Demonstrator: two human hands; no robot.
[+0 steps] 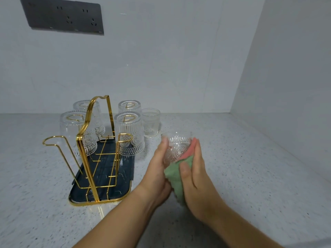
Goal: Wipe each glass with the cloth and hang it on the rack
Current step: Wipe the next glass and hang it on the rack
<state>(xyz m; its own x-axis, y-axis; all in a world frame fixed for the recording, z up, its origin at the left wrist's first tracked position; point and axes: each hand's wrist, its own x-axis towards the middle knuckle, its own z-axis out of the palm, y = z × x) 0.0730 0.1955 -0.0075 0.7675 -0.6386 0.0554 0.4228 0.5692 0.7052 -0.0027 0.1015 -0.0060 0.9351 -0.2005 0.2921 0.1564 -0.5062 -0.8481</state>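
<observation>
Here, mid-wipe, a patterned glass (176, 149) sits clasped between two bare hands above a speckled counter (250, 176). The left hand (157, 169) curls round its left side. The right hand (195, 176) presses a pink-and-green cloth (176, 178) against the other side, thumb pinning the green fold. The glass's rim faces up and away from the person, its base down toward the palms, so its long axis stands roughly upright with a tilt forward.

To the left of the hands stands the gold wire rack (89, 149) on a dark tray (102, 196). Four glasses (129, 135) hang mouth-down on its far hooks. Two near hooks are bare, and the closer free hook (125, 137) lies just left of the left hand, at about the height of the glass's rim. That hand appears better placed to carry the glass across. The glass would first need turning over so its mouth drops onto the hook.

Beyond the fingertips, beside the rack's right end, one more glass (150, 122) stands upright on the counter, apparently awaiting its wipe. By this count the job looks more than half done.

A dark socket panel (62, 17) is set in the grey wall (179, 59) behind.
</observation>
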